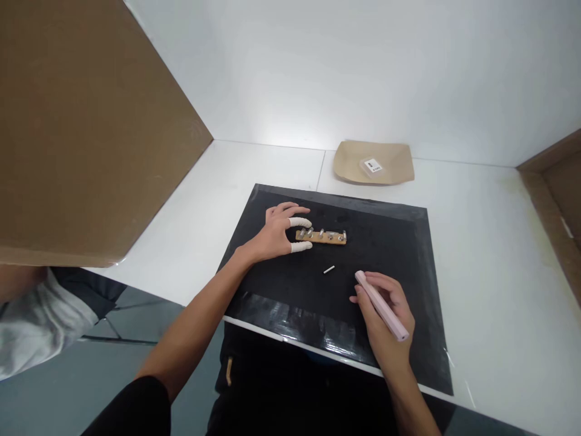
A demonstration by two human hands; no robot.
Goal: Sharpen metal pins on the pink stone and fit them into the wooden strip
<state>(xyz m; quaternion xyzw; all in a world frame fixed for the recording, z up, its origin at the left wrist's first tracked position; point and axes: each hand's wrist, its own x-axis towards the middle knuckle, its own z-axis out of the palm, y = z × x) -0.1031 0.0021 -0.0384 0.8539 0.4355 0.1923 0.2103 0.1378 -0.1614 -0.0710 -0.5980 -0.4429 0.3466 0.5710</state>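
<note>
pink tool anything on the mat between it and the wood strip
Only a small white pin lies on the mat between the tool in the right hand and the strip at the left hand, touching neither.

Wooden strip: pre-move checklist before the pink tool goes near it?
1. Grip on wooden strip: left hand pinches its left end between thumb and forefinger. Ok.
2. Hold on pink tool: right hand closed around it. Ok.
3. Bit at the tool's tip: cannot tell.
4. Loose parts: small white pin lies on black mat between the hands. Not ok.
5. Seating of metal studs on the strip: cannot tell, too small.
</note>
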